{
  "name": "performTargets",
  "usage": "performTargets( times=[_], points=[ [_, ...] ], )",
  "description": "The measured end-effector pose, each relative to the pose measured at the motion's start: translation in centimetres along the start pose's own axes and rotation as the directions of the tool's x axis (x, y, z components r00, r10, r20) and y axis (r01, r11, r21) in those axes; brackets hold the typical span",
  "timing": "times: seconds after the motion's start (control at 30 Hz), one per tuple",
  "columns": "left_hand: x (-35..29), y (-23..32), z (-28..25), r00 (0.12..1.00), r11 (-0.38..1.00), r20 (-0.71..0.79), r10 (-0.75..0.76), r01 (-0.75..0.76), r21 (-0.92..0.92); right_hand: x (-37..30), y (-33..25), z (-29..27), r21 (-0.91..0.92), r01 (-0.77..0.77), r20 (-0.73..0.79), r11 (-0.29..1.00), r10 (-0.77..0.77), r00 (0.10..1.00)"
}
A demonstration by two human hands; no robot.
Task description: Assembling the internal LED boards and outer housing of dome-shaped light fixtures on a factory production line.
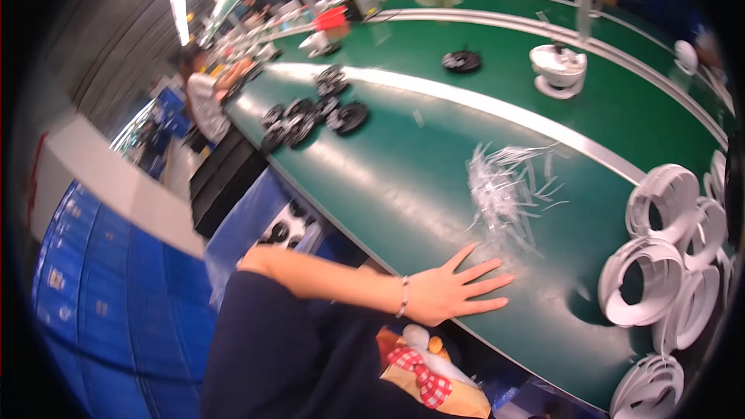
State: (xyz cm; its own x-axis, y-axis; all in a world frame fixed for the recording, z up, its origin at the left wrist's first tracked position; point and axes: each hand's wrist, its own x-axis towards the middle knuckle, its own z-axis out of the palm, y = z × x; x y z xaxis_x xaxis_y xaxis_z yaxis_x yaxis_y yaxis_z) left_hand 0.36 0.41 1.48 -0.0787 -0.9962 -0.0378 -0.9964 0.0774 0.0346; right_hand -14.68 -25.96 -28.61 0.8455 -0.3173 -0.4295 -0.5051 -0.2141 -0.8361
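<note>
My left hand (446, 295) reaches in from the lower left with its fingers spread, palm toward the green table, near its front edge. It holds nothing; whether it touches the surface I cannot tell. Just beyond the fingertips lies a loose heap of thin, whitish translucent strips (500, 190). My right hand is not in view. Toward the right edge, white plastic rings (640, 283) stand in nested stacks.
Several black round parts (303, 120) are grouped farther left on the table (403, 186). Past a white rail sit a black disc-shaped part (462, 60) and a white bowl-shaped part (559, 70). A bag-lined bin (260, 221) stands beside the table. A co-worker (206, 97) sits far left.
</note>
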Motion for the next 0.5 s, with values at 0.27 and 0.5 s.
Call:
performTargets(
  times=[0.27,0.5],
  points=[
    [-0.1,0.0,-0.2,1.0,1.0,-0.002,0.012,-0.012,-0.008,-13.2,0.8,-3.5,-0.136,-0.265,-0.314,0.955,0.212,0.925],
    [-0.9,-0.3,0.9,0.995,0.998,-0.085,0.048,-0.052,-0.04,-23.0,-0.1,1.1,-0.182,-0.577,-0.464,0.796,0.448,0.764]
  ],
)
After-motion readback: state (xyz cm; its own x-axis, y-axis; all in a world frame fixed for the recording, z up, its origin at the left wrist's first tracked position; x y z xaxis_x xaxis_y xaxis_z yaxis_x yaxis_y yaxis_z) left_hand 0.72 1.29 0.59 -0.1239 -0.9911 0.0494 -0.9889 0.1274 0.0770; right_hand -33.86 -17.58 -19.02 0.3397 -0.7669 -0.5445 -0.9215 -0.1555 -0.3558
